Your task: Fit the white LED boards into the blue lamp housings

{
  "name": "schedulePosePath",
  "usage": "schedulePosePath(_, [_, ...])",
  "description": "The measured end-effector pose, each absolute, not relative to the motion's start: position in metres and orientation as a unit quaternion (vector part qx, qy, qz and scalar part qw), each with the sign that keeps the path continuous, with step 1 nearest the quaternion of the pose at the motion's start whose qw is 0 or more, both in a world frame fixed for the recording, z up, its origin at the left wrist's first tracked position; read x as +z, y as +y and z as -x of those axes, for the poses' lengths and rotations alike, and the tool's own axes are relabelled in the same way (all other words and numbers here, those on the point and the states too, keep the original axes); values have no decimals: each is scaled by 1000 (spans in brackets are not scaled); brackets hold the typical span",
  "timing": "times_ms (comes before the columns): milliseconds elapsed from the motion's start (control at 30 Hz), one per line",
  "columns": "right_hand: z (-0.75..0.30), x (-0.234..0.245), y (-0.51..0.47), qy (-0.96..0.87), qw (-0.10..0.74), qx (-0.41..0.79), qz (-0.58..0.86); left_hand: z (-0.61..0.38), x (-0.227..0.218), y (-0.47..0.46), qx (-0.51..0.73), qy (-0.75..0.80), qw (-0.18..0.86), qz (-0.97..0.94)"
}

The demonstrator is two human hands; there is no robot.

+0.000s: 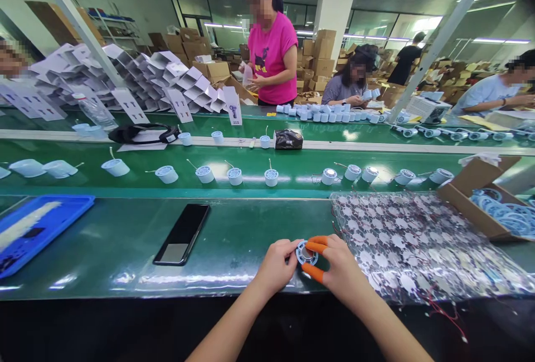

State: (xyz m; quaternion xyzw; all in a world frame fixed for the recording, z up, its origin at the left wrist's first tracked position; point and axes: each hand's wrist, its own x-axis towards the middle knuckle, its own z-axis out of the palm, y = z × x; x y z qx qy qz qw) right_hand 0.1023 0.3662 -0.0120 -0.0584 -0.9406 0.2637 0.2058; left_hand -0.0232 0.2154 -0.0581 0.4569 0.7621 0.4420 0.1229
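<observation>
Two hands on one disc [306, 253] | left hand [276, 264] and right hand [340, 270], orange-capped fingers [318, 247], pinch it from opposite sides, probably steadying it face-up | disc low over surface [234, 239], near edge | sheet [418, 245] of parts just beside, handy

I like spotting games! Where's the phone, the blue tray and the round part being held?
phone [181, 235]: head view, middle of screen.
blue tray [50, 198]: head view, far rim.
round part [300, 252]: head view, pale blue ring.
</observation>
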Motion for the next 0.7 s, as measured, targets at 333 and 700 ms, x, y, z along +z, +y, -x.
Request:
schedulePosePath(333, [-109, -40, 348, -863, 271, 389, 175, 24, -70, 215, 430, 761, 99, -475])
schedulePosePath(700, [-109, -26, 360, -898, 218, 346, 164, 15, -49, 214, 412, 750, 155, -494])
